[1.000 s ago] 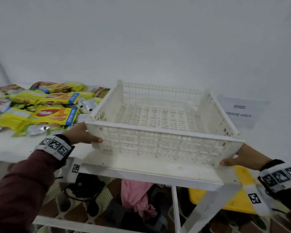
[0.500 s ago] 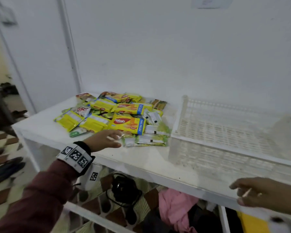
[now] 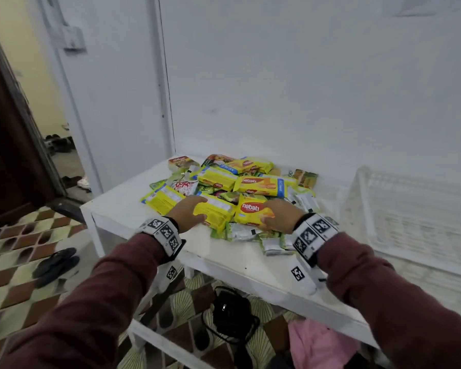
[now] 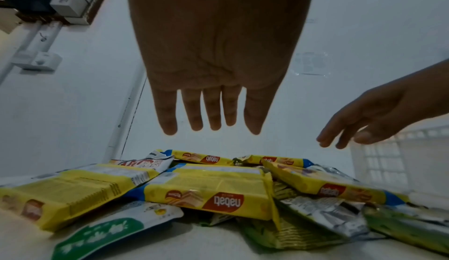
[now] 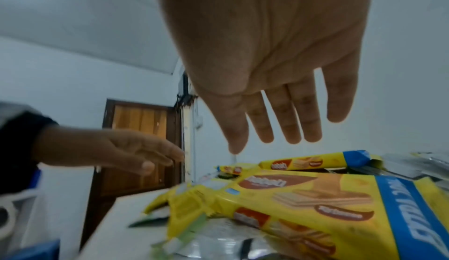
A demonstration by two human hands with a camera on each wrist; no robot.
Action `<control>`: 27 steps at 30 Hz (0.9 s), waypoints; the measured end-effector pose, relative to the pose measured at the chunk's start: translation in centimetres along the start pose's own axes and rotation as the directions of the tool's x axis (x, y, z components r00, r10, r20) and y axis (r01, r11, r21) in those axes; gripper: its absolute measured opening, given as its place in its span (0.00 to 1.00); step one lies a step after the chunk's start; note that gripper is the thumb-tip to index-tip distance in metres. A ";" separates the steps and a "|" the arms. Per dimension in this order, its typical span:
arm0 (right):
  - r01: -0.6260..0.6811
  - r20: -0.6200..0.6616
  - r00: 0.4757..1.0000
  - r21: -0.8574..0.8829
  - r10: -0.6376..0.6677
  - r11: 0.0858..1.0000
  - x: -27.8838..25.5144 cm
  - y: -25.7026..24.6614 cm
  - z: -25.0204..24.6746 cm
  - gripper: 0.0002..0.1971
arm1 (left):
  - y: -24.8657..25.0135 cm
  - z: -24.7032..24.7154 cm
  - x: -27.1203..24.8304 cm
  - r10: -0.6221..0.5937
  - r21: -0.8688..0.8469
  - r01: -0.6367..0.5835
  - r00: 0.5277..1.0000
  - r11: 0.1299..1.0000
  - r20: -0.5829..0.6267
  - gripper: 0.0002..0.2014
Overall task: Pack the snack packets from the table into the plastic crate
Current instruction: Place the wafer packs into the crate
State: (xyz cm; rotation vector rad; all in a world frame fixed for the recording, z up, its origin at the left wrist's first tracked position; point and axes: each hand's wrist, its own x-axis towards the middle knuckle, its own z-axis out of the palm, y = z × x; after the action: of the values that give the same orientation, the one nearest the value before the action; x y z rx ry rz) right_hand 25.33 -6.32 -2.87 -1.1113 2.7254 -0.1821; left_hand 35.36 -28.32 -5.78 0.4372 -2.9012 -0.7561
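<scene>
Both flat, slack-fingered hands, left hand (image 3: pixel 187 212) and right hand (image 3: pixel 278 214), over crinkly foil snack packets (image 3: pixel 233 194)

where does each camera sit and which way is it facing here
Head: worn on the head, looking forward and down at the table, packets and crate; both sleeves, wristbands and hands show.
Left wrist: under the left hand, looking along its straight fingers over the packets; the right hand shows too.
Right wrist: under the right hand, looking along it toward a door; the left hand shows too.
Shared: all three see the yellow nabati packets.
</scene>
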 end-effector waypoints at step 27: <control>0.086 0.318 0.948 -0.307 0.017 0.948 13.0 0.9 -4.8 0.36 | -0.3 -2.8 15.3 0.097 0.287 -0.293 0.834 0.912 0.543 0.19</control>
State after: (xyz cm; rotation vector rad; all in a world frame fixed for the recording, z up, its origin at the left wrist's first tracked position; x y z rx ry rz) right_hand 14.53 -14.61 -0.05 -1.1497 2.4969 0.4134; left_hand 21.36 -34.52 -2.92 -0.0743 -3.5375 -0.3383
